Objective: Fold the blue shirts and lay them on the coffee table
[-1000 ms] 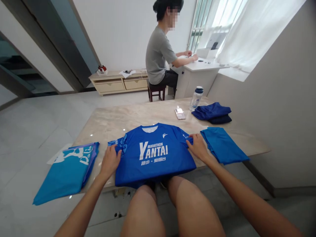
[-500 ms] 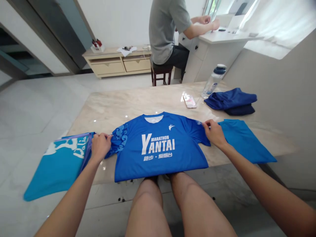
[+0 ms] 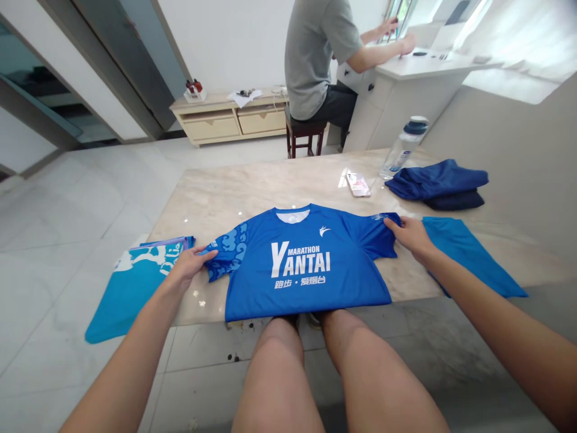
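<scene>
A blue T-shirt (image 3: 302,294) with white "Marathon Yantai" lettering lies face up across the table, its lower edge hanging at the near side. My left hand (image 3: 192,264) is closed on the end of the patterned sleeve at the left. At the other side, my right hand (image 3: 412,236) pinches the opposite sleeve by its outer edge. Both sleeves are spread outward. Left of the shirt, next to my left hand, rests a stack of folded teal clothes (image 3: 130,294). A teal folded cloth (image 3: 473,255) lies beyond my right hand, partly covered by my wrist.
On the marble-patterned table (image 3: 216,186) are a phone (image 3: 359,184), a clear water bottle (image 3: 403,147) and a dark blue garment (image 3: 437,183). A person in a grey shirt (image 3: 313,60) sits at a white counter (image 3: 406,108). A low wooden cabinet (image 3: 214,127) stands against the wall.
The left sleeve, bunched earlier, is now pulled out flatter, and the right sleeve is spread wider. The whole view has shifted, so things appear farther right.
</scene>
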Tool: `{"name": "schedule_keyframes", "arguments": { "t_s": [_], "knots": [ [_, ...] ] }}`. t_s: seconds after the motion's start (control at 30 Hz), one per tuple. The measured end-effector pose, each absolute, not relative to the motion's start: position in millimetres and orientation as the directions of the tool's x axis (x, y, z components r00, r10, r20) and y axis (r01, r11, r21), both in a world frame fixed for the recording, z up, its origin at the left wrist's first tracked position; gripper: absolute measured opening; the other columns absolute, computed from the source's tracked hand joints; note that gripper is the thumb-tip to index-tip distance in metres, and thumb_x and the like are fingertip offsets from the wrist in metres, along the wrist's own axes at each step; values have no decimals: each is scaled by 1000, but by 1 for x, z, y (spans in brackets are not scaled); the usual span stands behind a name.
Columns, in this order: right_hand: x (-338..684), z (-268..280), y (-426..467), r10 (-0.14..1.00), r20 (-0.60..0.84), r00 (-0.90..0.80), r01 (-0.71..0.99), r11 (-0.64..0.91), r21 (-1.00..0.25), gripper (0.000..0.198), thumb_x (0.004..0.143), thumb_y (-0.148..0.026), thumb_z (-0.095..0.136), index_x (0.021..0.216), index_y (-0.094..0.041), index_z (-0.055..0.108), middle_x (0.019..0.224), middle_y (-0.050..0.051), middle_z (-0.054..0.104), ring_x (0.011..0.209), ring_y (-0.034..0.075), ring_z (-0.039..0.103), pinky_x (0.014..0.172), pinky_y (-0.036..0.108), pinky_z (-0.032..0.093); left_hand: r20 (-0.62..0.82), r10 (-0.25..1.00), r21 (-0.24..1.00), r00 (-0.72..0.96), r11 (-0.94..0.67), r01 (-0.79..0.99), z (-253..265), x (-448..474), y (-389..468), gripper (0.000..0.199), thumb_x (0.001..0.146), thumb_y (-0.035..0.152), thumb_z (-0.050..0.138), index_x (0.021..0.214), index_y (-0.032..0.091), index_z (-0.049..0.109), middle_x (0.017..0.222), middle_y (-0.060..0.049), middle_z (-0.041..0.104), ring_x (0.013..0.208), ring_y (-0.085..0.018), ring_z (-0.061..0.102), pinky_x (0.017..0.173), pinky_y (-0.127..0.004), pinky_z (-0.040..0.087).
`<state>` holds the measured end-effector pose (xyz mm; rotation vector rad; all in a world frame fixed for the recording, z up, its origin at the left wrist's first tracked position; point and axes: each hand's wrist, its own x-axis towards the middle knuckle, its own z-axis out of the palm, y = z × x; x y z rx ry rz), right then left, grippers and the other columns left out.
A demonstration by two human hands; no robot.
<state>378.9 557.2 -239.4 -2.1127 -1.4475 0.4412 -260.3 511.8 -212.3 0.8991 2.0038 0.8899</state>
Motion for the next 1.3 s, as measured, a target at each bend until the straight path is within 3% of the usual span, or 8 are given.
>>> {"name": "schedule_keyframes", "arguments": {
  "t_s": [0.17,0.3,0.43,0.53,0.67,0.83,1.03,1.3],
  "knots": [
    [332,-191,558,935,144,325,874,-239,-423,33,106,-41,60,116,-14,77,111,22,81,111,37,76,97,43,56,-51,862,775,-505,353,524,-174,-232,516,39,73,33,83,108,20,70,88,-4,73,83,-25,73,76,-34,59],
    [290,-163,555,975,89,204,933,-167,-318,32,108,-38,57,115,-14,77,107,25,80,104,40,78,93,47,58,125,942,635,-312,165,755,-151,-179,523,33,83,26,74,116,22,68,101,-6,74,99,-27,74,96,-40,59],
    [256,-153,552,994,-111,15,794,-79,-603,45,111,-54,51,115,-16,74,80,16,79,72,32,78,71,40,62,-11,998,819,-63,45,571,-154,-130,530,49,93,34,71,138,19,61,118,-11,75,101,-26,76,92,-43,63],
    [249,-162,548,975,-182,-128,641,-58,-766,50,114,-53,39,125,-16,70,89,15,83,64,28,77,65,40,65,-1,999,892,36,-16,452,-174,-123,531,53,103,42,60,150,18,54,142,-17,69,114,-27,76,98,-46,64],
    [262,-193,536,966,49,-254,760,231,-608,44,112,-35,39,134,-16,72,124,18,82,110,33,80,106,51,62,178,959,657,222,-284,699,-212,-136,513,52,109,42,49,153,16,59,158,-19,62,146,-32,61,127,-52,47],
    [264,-238,506,838,107,-535,758,532,-377,56,113,-45,43,163,-21,57,176,13,45,165,35,40,135,59,34,66,869,370,490,-478,797,-245,-133,482,62,113,47,40,170,22,45,180,-12,40,168,-30,33,140,-56,23],
    [263,-260,484,844,17,-537,800,515,-308,65,115,-49,38,174,-21,41,183,13,30,171,34,24,137,62,27,-64,954,229,293,-271,935,-241,-131,483,68,113,51,37,175,23,36,184,-11,27,172,-37,19,137,-68,17],
    [245,-257,499,860,63,-506,818,502,-281,65,115,-51,35,176,-26,37,184,10,27,172,34,22,138,62,21,-51,914,216,402,-383,898,-243,-119,489,67,113,49,35,176,25,35,184,-10,26,172,-34,21,138,-67,12]
  ]
}}
